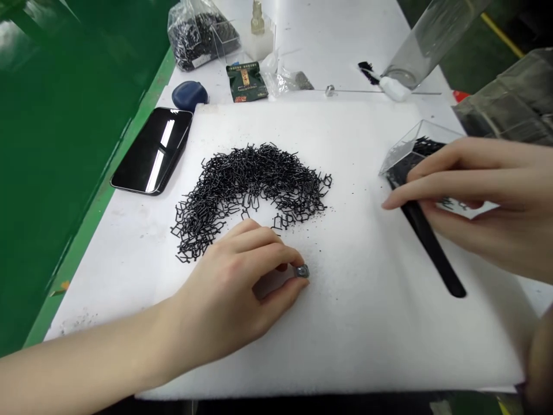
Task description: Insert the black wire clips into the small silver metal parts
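My left hand (pixel 250 276) pinches a small grey metal piece (pixel 302 270) between thumb and forefinger, just above the white foam sheet (pixel 345 340). Beyond that hand lies a curved heap of small black wire-like clips (pixel 254 173), with a few loose ones along its inner edge. At the right, my right hand (pixel 479 196) holds black tweezers (pixel 434 248), their rounded end slanting toward me; their tips are hard to make out. Beside and partly behind this hand stands a clear plastic box (pixel 400 150) with more black clips in it.
A phone (pixel 151 151) and a dark blue round object (pixel 190 95) lie at the left. Farther back are a bag of black parts (pixel 199 37), a green packet (pixel 246 82), a small bottle (pixel 257 20), a thin rod (pixel 358 92) and a clear cylinder (pixel 425 46).
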A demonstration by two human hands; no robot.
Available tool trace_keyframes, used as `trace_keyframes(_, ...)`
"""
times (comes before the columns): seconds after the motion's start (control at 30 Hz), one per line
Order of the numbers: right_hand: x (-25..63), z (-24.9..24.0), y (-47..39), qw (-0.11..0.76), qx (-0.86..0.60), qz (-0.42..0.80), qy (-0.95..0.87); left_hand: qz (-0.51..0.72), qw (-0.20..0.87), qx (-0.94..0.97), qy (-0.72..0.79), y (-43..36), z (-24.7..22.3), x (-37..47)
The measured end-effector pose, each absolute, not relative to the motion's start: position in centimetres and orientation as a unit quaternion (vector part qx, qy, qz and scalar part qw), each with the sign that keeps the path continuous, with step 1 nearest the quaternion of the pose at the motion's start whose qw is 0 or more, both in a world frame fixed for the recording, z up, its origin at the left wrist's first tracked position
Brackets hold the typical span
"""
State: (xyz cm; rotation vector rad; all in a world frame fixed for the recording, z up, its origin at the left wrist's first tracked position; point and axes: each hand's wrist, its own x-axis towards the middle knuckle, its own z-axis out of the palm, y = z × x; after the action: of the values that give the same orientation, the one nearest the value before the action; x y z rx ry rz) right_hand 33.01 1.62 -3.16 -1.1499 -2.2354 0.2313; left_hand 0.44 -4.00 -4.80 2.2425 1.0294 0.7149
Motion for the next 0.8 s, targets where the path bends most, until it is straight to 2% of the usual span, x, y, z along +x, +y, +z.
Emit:
trace_keyframes(0.1, 32.9, -3.0, 1.4, 0.24, -0.349, 0.021, -0.906, 0.278, 0.282, 0.836, 0.38, -4.0, -5.2, 0.3)
trace_keyframes(0.23, 31.1, -3.3, 0.9, 0.26, -0.372, 0.046, -0.89, 0.282, 0.279, 0.834, 0.383, -4.0, -5.5, 0.3)
trace_keyframes(0.33, 28.8, -4.2, 0.8, 0.316, -0.407, 0.082, -0.853, 0.269, 0.283, 0.835, 0.388, -4.0, -5.2, 0.4)
trace_keyframes(0.57, 26.4, -7.0, 2.1, 0.32, -0.416, 0.085, -0.847, 0.238, 0.275, 0.837, 0.409, -4.2, -4.5, 0.5)
trace_keyframes(0.8, 26.2, -6.8, 2.4, 0.341, -0.429, 0.107, -0.83, 0.25, 0.274, 0.835, 0.407, -4.1, -5.0, 0.4)
